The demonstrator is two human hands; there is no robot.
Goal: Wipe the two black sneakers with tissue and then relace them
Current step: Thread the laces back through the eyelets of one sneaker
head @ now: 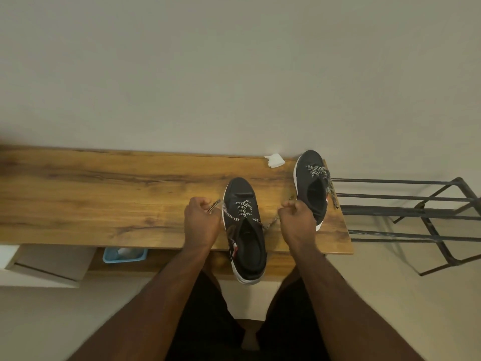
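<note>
Near sneaker [246, 230] toe toward wall; left hand [201, 221], right hand [296, 220] grip closed on lace ends [214, 206].

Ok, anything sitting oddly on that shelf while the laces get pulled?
Yes. The near sneaker hangs heel-first over the wooden shelf's front edge, steadied only by the lace the left hand and right hand pull. The far sneaker sits at the shelf's right end, its lace trailing loose.

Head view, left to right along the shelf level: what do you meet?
Blue tray under the shelf → left hand → near sneaker → right hand → far sneaker → metal rack.
</note>
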